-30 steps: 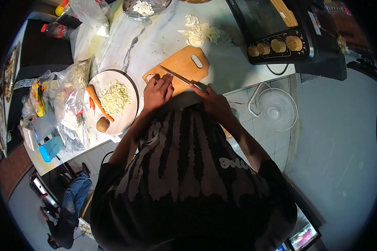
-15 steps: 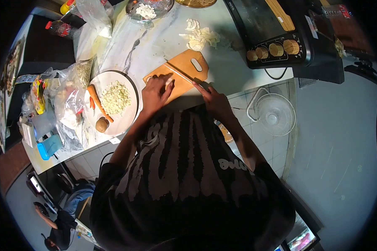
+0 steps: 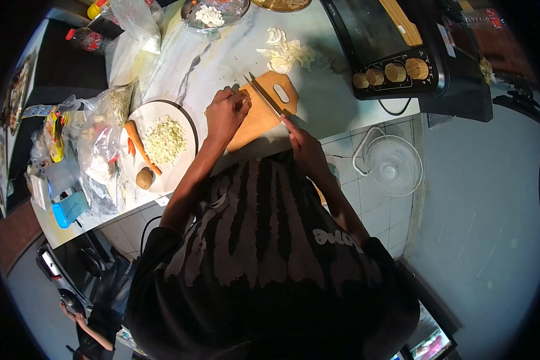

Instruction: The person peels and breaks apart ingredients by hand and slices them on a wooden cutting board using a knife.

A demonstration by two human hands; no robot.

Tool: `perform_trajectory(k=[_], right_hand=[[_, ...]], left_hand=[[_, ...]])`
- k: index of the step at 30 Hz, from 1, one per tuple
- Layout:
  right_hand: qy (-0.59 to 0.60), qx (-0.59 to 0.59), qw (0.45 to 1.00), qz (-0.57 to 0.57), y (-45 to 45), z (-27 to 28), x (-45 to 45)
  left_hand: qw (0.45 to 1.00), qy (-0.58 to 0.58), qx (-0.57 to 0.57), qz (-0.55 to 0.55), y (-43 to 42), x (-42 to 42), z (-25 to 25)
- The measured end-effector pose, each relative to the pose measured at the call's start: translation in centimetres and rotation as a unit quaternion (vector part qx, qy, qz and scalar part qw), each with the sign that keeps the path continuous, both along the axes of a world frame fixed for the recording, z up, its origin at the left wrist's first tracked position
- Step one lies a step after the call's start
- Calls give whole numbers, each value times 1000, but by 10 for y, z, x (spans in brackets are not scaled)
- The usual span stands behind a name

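We hold the long, thin-bladed metal knife in our right hand, fingers closed round its handle. Our left hand stands narrow, fingers bent, over the left part of the orange-brown wooden cutting board with an oval slot. Something small and pale shows at those fingertips, mostly hidden, so we cannot tell whether we pinch it or only steady it. The knife lies over the middle of the board, just beside our left fingers, its tip reaching the board's far edge; we cannot tell whether the blade touches wood.

To cut well here, we judge it best to curl the left fingertips back, tuck the thumb behind them, and keep the blade within the board. Slow, even strokes should give matching pieces.

Counting, we see one knife and one board. The round white plate with a dark rim, to our left, bears one long orange carrot, one brown, rounded potato and one heap of finely chopped pale-green bits, too many to number. The black electric grill has four wooden knobs.
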State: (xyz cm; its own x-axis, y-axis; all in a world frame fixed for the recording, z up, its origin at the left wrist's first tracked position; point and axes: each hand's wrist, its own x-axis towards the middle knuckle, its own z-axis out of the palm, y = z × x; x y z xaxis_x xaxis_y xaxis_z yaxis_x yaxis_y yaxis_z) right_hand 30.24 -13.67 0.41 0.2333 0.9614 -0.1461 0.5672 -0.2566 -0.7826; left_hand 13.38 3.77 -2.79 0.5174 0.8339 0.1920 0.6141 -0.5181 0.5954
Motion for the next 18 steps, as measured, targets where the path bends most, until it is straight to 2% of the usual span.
perform_trajectory(k=[3, 7, 12, 13, 15, 17, 18], right_hand=[[-7, 31, 999, 3, 2, -6, -7], [5, 1, 1000, 7, 4, -11, -14], [-42, 105, 994, 6, 5, -21, -19], [-41, 105, 994, 5, 4, -20, -20], [-47, 26, 999, 7, 1, -17, -20], [-71, 25, 997, 9, 0, -16, -22], [-94, 24, 995, 14, 0, -16, -23]], left_hand=[[1000, -14, 12, 7, -4, 1, -2], [998, 0, 61, -24, -10, -6, -5], [993, 0, 105, -47, -15, -8, -2], [996, 3, 84, -42, -16, -8, 0], [997, 6, 62, -38, -14, -8, 2], [1000, -14, -21, 9, -11, -6, 4], [1000, -14, -23, 8, -9, -5, 7]])
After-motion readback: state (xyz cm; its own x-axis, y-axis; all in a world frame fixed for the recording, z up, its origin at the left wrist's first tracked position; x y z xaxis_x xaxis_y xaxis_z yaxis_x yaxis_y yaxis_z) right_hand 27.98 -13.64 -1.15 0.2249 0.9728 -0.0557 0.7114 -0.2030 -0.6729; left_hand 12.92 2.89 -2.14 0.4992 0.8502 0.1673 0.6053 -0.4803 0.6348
